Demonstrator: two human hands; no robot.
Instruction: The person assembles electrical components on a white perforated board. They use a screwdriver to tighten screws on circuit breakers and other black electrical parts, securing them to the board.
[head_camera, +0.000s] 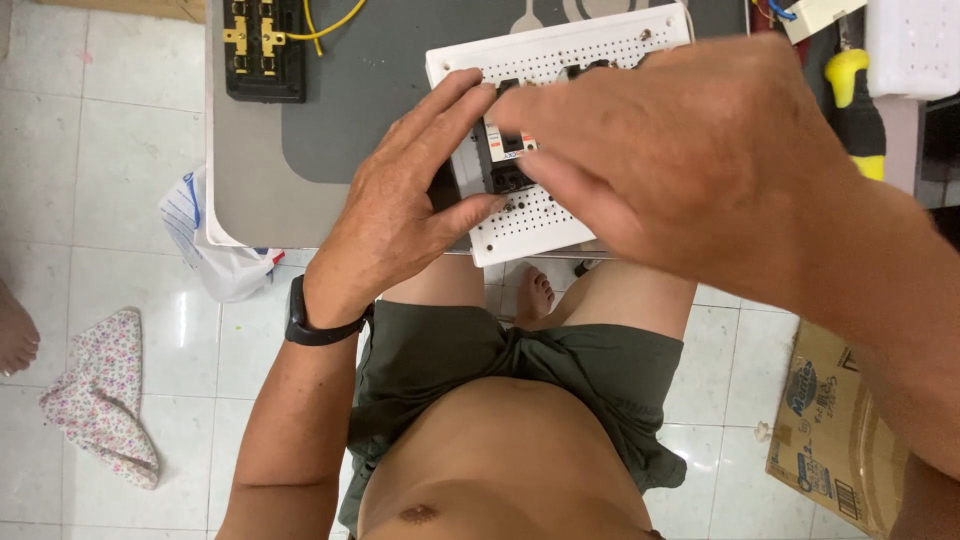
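Your right hand (690, 150) lies nearest the camera and hides much of the work. Its fingers are extended and close together, with the tips pressed on the small black-and-white circuit breaker module (503, 152); whether they actually pinch it cannot be told.

Your left hand (400, 205), with a black wristband (318, 322) on the wrist, braces the same module from the other side. The fingers are spread; the index fingertip (470, 82) rests at the upper edge and the thumb (470, 208) presses the lower edge.

The module sits on the white perforated plastic mounting board (560, 52), which lies on the grey table (385, 70) in front of your knees.

Judged from this position, the module is placed on the board but both hands are on it, so seating does not look complete. A black terminal block with brass fittings and a yellow wire (262, 45) lies apart at the table's far left, unconnected to the board. A yellow-handled screwdriver (855, 105) rests untouched at the right.
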